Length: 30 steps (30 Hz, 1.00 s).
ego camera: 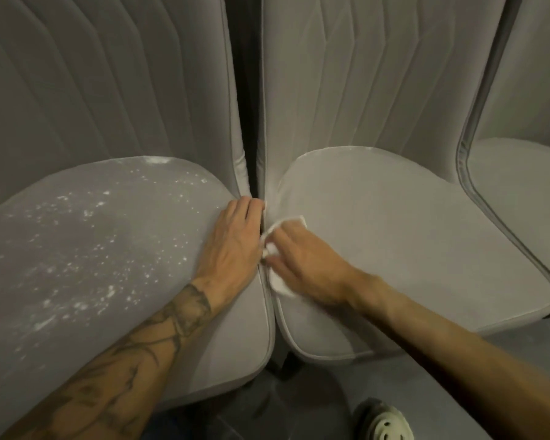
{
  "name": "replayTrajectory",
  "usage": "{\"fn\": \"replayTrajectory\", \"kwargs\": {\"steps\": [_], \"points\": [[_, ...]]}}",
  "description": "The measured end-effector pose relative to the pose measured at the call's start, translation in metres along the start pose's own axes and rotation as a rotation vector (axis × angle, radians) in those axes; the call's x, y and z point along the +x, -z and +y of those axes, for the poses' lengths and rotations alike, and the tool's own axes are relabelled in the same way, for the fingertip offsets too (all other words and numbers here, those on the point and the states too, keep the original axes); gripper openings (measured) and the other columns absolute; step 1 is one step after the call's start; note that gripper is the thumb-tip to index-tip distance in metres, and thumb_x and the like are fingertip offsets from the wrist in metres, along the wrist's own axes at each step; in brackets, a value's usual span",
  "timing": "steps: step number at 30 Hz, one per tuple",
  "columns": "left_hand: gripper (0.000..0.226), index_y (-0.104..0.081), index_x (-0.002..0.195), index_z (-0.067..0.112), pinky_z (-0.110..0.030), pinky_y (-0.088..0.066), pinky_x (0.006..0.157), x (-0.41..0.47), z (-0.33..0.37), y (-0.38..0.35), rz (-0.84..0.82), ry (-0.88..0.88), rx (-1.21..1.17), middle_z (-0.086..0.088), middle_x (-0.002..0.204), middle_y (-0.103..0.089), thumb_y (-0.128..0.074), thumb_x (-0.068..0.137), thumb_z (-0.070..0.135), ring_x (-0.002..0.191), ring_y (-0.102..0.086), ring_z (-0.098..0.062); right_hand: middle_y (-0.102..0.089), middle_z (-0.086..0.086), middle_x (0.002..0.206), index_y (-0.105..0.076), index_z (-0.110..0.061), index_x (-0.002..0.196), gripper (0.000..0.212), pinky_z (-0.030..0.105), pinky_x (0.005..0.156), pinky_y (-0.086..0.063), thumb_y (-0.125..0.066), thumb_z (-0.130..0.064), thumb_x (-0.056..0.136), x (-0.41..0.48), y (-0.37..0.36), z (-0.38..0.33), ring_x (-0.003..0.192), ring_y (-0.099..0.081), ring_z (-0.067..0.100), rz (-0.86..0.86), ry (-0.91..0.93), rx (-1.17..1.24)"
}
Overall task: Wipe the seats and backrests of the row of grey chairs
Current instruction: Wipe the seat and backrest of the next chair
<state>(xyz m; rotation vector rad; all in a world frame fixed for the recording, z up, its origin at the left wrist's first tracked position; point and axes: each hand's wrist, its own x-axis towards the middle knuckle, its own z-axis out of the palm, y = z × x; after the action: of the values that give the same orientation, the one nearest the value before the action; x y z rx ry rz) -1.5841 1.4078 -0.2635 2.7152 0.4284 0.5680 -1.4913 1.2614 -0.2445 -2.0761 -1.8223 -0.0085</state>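
Note:
Two grey chairs stand side by side. The left seat is speckled with white dust, and the middle seat looks plain grey. My left hand lies flat on the right edge of the left seat, with its fingertips at the gap between the chairs. My right hand presses a white cloth against the left edge of the middle seat. The cloth shows above and below the fingers. Ribbed backrests rise behind both seats.
A third grey chair stands at the far right. A dark gap runs between the two backrests. Grey floor lies below the seats, with my pale perforated shoe on it.

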Motion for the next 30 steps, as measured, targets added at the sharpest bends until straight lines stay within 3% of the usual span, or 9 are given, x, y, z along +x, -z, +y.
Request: {"fn": "replayTrajectory", "kwargs": {"steps": [3,8,11,14,17,20,24,27,30], "points": [[0.037,-0.058,0.126,0.004,-0.046,-0.049,0.095,-0.001,0.001,0.001,0.009,0.006,-0.002,-0.017,0.118,-0.059,-0.047,0.091,0.009,0.106,-0.055,-0.033,-0.058,0.006,0.112,-0.058,-0.009,0.109,0.018,0.028,0.099,-0.038,-0.047,-0.022,0.106,-0.018,0.006,-0.003,0.101,-0.052,0.022,-0.128,0.041,0.059],[0.022,-0.058,0.122,0.009,-0.042,-0.048,0.096,0.0,-0.003,-0.003,0.027,-0.018,-0.017,-0.012,0.117,-0.058,-0.053,0.101,0.009,0.105,-0.054,-0.026,-0.056,0.018,0.112,-0.058,-0.001,0.111,0.029,0.042,0.095,-0.036,-0.037,-0.022,0.108,0.042,0.005,0.017,0.101,-0.051,0.034,-0.099,-0.202,-0.249],[0.025,-0.057,0.123,0.01,-0.041,-0.05,0.094,0.001,-0.006,-0.008,0.042,-0.022,-0.009,-0.012,0.118,-0.058,-0.057,0.098,0.011,0.104,-0.054,-0.026,-0.057,0.017,0.103,-0.063,-0.003,0.104,0.039,0.049,0.091,-0.037,-0.03,-0.025,0.105,0.023,0.001,-0.005,0.093,-0.051,0.034,-0.094,-0.065,-0.371],[0.038,-0.056,0.124,0.008,-0.044,-0.051,0.094,0.0,-0.006,-0.009,0.057,-0.024,0.028,-0.014,0.116,-0.058,-0.05,0.087,0.002,0.102,-0.055,-0.03,-0.055,0.014,0.102,-0.063,-0.003,0.102,0.033,0.047,0.087,-0.039,-0.036,-0.022,0.107,-0.035,0.004,-0.039,0.089,-0.047,0.029,-0.119,0.076,-0.252],[0.044,-0.056,0.122,0.008,-0.045,-0.051,0.094,-0.001,-0.004,-0.008,0.059,-0.024,0.041,-0.014,0.113,-0.058,-0.048,0.081,-0.005,0.101,-0.055,-0.03,-0.051,0.005,0.101,-0.055,-0.01,0.1,0.024,0.038,0.086,-0.039,-0.039,-0.026,0.108,-0.059,0.014,-0.045,0.088,-0.042,0.02,-0.144,-0.011,-0.097],[0.045,-0.056,0.122,0.009,-0.043,-0.05,0.095,-0.001,-0.005,-0.007,0.04,-0.025,0.04,-0.012,0.115,-0.057,-0.057,0.08,-0.007,0.102,-0.053,-0.029,-0.055,0.014,0.1,-0.059,-0.004,0.1,0.023,0.044,0.085,-0.04,-0.041,-0.018,0.106,-0.022,0.017,-0.025,0.088,-0.047,0.028,-0.131,-0.08,-0.224],[0.038,-0.057,0.121,0.01,-0.042,-0.049,0.094,0.0,-0.005,-0.007,0.031,-0.022,0.052,-0.012,0.116,-0.057,-0.059,0.086,-0.004,0.103,-0.053,-0.028,-0.055,0.017,0.113,-0.058,-0.004,0.116,0.04,0.049,0.099,-0.034,-0.024,-0.023,0.105,0.011,0.008,-0.019,0.1,-0.047,0.034,-0.172,-0.249,-0.378],[0.04,-0.056,0.122,0.01,-0.042,-0.048,0.094,0.0,-0.004,-0.006,0.032,-0.017,0.061,-0.012,0.116,-0.057,-0.055,0.085,-0.007,0.103,-0.052,-0.03,-0.055,0.016,0.106,-0.061,-0.005,0.11,0.035,0.051,0.09,-0.036,-0.031,-0.021,0.101,-0.041,0.004,-0.057,0.092,-0.047,0.034,-0.138,-0.113,-0.333],[0.042,-0.057,0.122,0.008,-0.045,-0.048,0.095,-0.001,-0.002,-0.003,0.022,-0.015,0.06,-0.013,0.117,-0.058,-0.054,0.085,-0.009,0.103,-0.053,-0.031,-0.046,0.001,0.099,-0.052,-0.016,0.098,0.018,0.04,0.081,-0.039,-0.039,-0.025,0.106,-0.086,0.01,-0.082,0.085,-0.041,0.021,-0.091,-0.149,-0.139]]}}
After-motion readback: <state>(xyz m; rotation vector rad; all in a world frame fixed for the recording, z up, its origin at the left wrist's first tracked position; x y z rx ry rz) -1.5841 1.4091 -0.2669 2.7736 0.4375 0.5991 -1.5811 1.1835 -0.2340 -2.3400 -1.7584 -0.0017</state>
